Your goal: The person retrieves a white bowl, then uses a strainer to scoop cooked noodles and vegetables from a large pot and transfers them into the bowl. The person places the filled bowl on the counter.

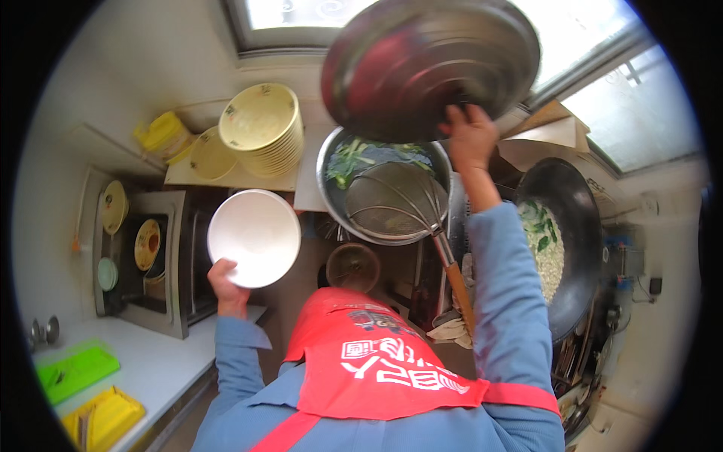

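Observation:
My left hand (229, 285) grips the rim of a white bowl (254, 237), whose inside looks bare. Up at the top, my right hand (473, 138) holds a large round metal lid (429, 62) by its knob, tilted above a metal pot (327, 195). Green leafy vegetables (357, 161) lie in liquid in that pot. A wire-mesh skimmer (390, 198) rests across the pot's near side, its wooden handle (460, 294) pointing towards me beside my right forearm.
A black wok (582, 248) with pale food and green leaves stands at right. Stacked cream bowls (262, 124) sit at the back left on a board. Left are a metal sink (178, 265) with dishes and a white counter (169, 367) bearing green (79, 370) and yellow trays (107, 421).

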{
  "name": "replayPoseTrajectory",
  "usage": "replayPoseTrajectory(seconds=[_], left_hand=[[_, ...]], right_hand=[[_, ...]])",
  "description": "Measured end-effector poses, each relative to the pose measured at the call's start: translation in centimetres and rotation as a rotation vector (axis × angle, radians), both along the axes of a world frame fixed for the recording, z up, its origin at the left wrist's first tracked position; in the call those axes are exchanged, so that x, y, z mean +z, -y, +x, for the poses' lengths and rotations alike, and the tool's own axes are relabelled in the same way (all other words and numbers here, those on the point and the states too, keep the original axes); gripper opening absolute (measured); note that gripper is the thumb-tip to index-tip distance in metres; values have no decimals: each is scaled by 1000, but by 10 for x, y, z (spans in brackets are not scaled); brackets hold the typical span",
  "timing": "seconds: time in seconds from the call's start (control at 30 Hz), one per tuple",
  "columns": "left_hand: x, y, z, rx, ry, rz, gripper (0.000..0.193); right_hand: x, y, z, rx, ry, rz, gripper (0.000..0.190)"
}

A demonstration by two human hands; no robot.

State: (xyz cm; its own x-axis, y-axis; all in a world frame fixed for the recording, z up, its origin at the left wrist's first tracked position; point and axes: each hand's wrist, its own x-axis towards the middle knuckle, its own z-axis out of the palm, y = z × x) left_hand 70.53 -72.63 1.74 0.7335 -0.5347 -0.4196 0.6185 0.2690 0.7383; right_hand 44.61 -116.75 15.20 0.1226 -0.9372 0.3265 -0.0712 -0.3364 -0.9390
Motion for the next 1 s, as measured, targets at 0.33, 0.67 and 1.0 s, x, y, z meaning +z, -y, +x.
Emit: replayPoseTrajectory(seconds=[0.33,0.67,1.0], left_hand=[[-3,-17,36,-93,11,63,81],[-6,41,41,-325,33,43,77],[19,123,7,-654,120,-29,65]], right_hand=[[-55,-3,55,-180,-395,-148,32],[-103,-218,-150,-426,-772,-140,55],[-181,-266,-253,-531,-1156,143,30]])
